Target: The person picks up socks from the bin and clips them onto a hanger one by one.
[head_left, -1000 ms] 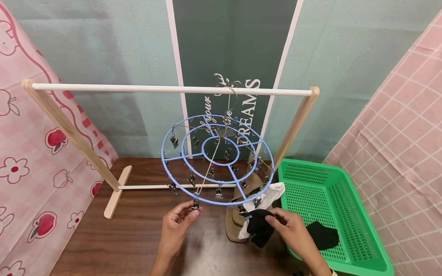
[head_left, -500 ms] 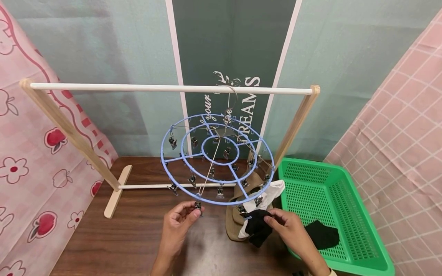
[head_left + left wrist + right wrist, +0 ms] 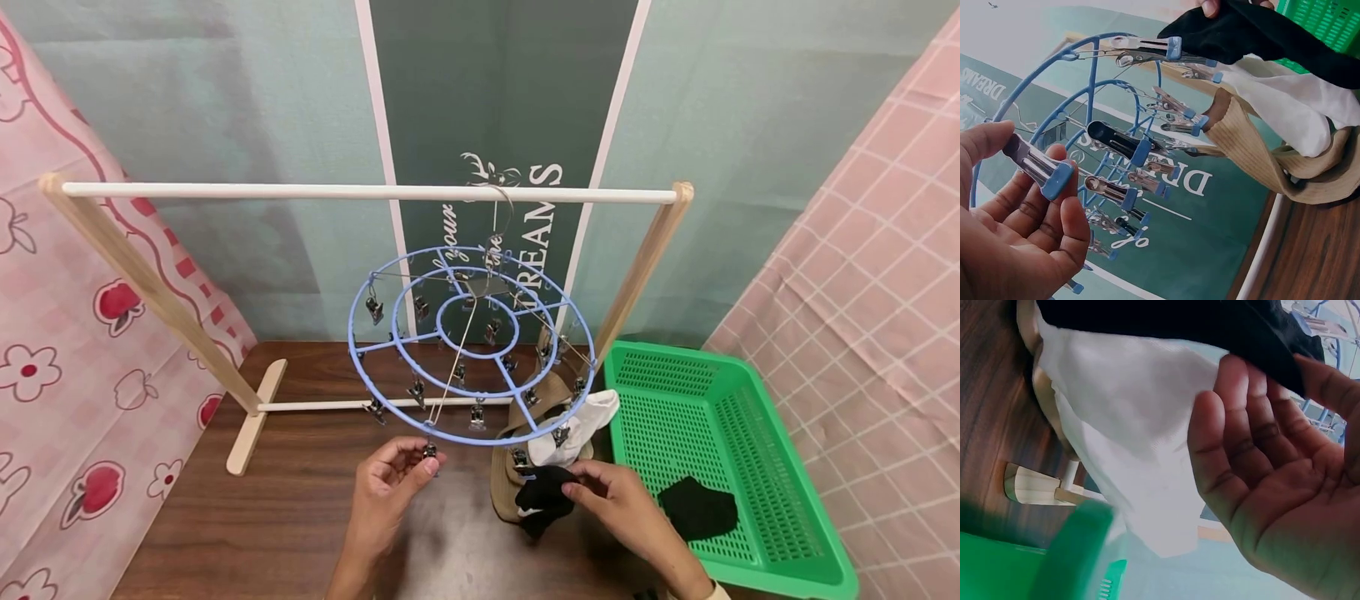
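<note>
A blue round clip hanger (image 3: 470, 392) hangs by its hook from a white rail. My left hand (image 3: 386, 487) pinches one of its metal clips (image 3: 1038, 165), blue-tipped, between thumb and index finger; the other fingers curl loosely below. My right hand (image 3: 618, 500) pinches the edge of a black sock (image 3: 543, 492) between thumb and fingers. One clip (image 3: 520, 458) meets that sock at its left part; whether it bites the cloth I cannot tell. Behind it hang a white sock (image 3: 596, 412) and a ribbed tan sock (image 3: 1247, 144), partly hidden by the black one.
The wooden rack (image 3: 637, 275) with its white rail (image 3: 262, 192) stands on a brown wooden table (image 3: 247, 533). To the right sits a green basket (image 3: 813, 500) with another black cloth piece (image 3: 699, 508) in it. Patterned curtains (image 3: 112, 383) flank the rack.
My right hand has shifted left with the black sock, leaving more of the white sock in sight. My left hand keeps its clip, which has turned a little.
</note>
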The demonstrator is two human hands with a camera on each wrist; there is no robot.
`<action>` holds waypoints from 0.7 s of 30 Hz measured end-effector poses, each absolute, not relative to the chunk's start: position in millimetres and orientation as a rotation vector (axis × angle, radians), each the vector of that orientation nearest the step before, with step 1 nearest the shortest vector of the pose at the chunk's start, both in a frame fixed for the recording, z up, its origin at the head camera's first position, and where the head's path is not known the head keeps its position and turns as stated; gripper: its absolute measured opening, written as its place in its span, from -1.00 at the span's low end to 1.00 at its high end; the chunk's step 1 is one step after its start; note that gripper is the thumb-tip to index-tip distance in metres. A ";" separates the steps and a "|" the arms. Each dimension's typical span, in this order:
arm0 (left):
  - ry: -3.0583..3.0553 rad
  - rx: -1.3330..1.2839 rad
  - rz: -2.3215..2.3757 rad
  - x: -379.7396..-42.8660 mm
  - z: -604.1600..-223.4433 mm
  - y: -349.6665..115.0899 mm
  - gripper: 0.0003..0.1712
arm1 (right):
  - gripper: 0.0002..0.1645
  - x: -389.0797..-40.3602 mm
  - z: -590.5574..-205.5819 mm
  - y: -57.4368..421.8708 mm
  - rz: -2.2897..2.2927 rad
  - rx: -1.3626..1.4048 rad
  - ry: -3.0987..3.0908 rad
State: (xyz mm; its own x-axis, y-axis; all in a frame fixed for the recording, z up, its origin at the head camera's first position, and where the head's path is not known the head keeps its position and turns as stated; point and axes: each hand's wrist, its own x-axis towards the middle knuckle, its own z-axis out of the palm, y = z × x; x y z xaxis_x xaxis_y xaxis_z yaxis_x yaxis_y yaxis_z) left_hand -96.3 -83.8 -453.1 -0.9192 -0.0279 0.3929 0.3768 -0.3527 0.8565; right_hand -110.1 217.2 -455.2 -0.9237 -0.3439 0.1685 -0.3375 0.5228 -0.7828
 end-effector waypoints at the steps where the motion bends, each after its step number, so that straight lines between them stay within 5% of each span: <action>1: -1.611 -0.467 -2.349 -96.2 -452.8 -84.0 -0.77 | -0.96 -110.5 -454.6 217.7 -1.396 -0.617 2.713; 21: -1.751 -0.414 -2.288 -94.0 -449.5 -86.7 -0.81 | -0.78 -119.9 -432.2 257.3 -1.117 -0.452 2.700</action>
